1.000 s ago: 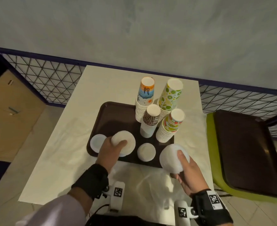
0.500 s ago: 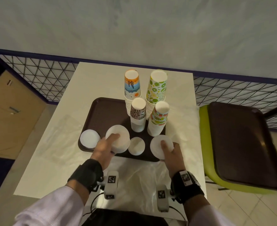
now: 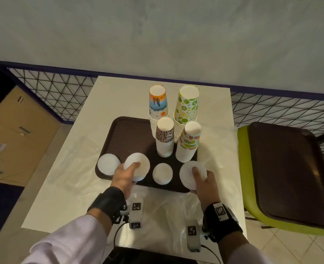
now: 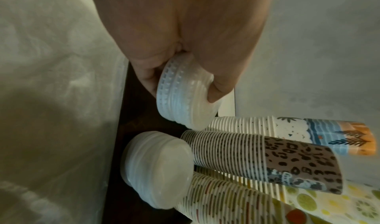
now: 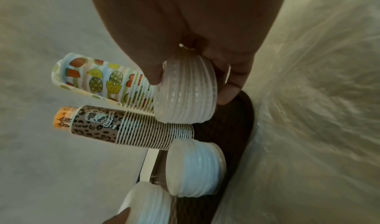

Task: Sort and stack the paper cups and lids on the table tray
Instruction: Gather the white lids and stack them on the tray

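So the right hand [image 3: 202, 180] just brought its lid stack [image 3: 190, 174] down onto the tray's [image 3: 126, 134] front corner, still gripping it; left hand [image 3: 124, 175] grips another lid stack [image 3: 138, 164]. Sorting's nearly wrapped, I'd say.

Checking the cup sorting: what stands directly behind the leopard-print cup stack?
The orange-and-blue cup stack stands behind the leopard-print cup stack, on the tray; its lower part is covered.

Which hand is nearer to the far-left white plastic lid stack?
Left. The left hand holds the neighbouring lid pile beside that stack; the right hand holds lids at the tray's opposite end.
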